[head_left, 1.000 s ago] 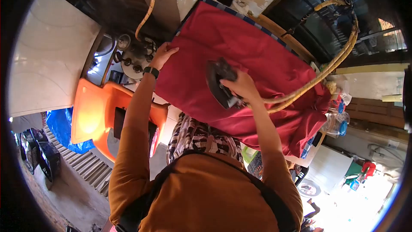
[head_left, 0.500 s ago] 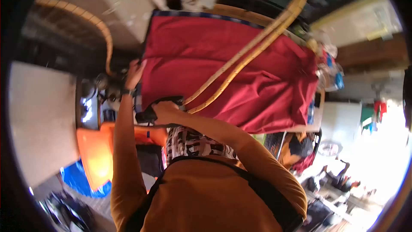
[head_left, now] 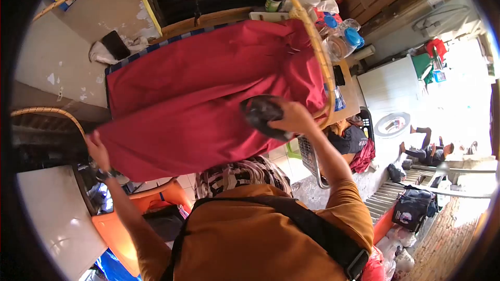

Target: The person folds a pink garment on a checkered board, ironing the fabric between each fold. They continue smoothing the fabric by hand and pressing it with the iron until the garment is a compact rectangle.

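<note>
One iron (head_left: 258,113) sits in the right hand (head_left: 292,118), fingers wrapped, red cloth (head_left: 192,117) beneath them; the left hand (head_left: 98,152), fingers perhaps pinching cloth, should hold it taut.

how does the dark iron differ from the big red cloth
Colour: the dark, compact, hard-bodied iron is nearly black; the wide, red fabric cloth is deep red.
Size: the iron is far smaller, overlapping only a small part of the cloth.
Shape: the iron looks rigid, while the cloth is spread out, with creases and folds.
Shared: each has one of the person's hands at it, the right hand on the iron, the left hand by the cloth's left edge.
</note>
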The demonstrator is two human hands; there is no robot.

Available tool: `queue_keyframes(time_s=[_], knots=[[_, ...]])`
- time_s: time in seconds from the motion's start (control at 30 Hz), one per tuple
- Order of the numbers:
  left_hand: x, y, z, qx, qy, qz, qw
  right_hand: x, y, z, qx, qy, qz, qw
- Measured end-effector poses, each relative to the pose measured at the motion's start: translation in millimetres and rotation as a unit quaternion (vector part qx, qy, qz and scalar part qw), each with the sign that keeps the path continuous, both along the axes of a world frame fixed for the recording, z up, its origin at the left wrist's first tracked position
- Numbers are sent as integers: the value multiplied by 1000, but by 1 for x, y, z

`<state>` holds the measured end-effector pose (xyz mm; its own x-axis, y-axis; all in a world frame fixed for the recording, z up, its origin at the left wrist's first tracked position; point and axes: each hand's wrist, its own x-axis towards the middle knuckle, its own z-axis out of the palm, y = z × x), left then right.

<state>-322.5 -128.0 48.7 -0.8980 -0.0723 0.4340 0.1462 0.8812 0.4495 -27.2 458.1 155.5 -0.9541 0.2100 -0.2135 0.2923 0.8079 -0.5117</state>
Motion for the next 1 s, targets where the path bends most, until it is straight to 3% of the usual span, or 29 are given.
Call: queue_keyframes(time_s=[0.03, 0.07, 0.13, 0.17, 0.23, 0.3, 0.37, 0.43, 0.53, 0.6, 0.63, 0.67, 0.7, 0.73, 0.77, 0.8, 0.83, 0.87, 0.93, 1.0], knots=[[-18, 16, 32, 73, 19, -12, 997, 15, 29, 4, 10, -9, -27, 1000], [-43, 17, 44, 11, 85, 11, 996, 24, 55, 18, 19, -56, -45, 997], [-101, 12, 38, 43, 137, 127, 981, 46, 108, 26, 21, -36, -54, 998], [-128, 18, 36, 101, 156, 128, 974, 57, 137, 19, 28, -15, -45, 998], [-125, 40, 40, 158, 175, 133, 963, 60, 164, 42, -19, -102, -98, 990], [-77, 109, 66, -42, 73, 125, 988, 64, 204, 44, -42, -141, -113, 983], [-26, 139, 31, -156, 79, 52, 983, 68, 242, 32, -54, -196, -49, 978], [43, 162, 3, -184, 32, 21, 982, 72, 276, 16, -37, -219, -7, 975], [135, 167, -72, -89, -49, 140, 985, 82, 326, -36, 6, -245, 55, 968], [185, 166, -124, -4, -121, 275, 954, 80, 344, -52, -16, -221, 124, 967], [200, 168, -144, 34, -148, 339, 928, 73, 335, -42, -36, -238, 102, 965], [211, 174, -155, 34, -148, 346, 926, 65, 328, -46, -35, -240, 109, 964], [225, 185, -163, 208, -128, 272, 931, 59, 323, -50, -37, -239, 94, 966], [237, 190, -172, 376, -99, 190, 902, 52, 320, -55, -37, -237, 79, 968], [242, 192, -180, 375, -95, 200, 900, 47, 313, -62, -106, -196, 83, 971], [245, 190, -191, 381, -186, 221, 878, 37, 309, -64, -106, -197, 96, 970], [246, 188, -184, 383, -275, 240, 849, 27, 303, -68, -120, -196, 80, 970], [249, 191, -180, 381, -269, 252, 848, 19, 296, -73, -136, -194, 62, 970], [256, 237, -135, 512, -223, 244, 793, 4, 284, -69, -161, -184, 68, 967], [259, 247, -115, 548, -229, 235, 769, -6, 276, -65, -96, -187, 72, 975]])
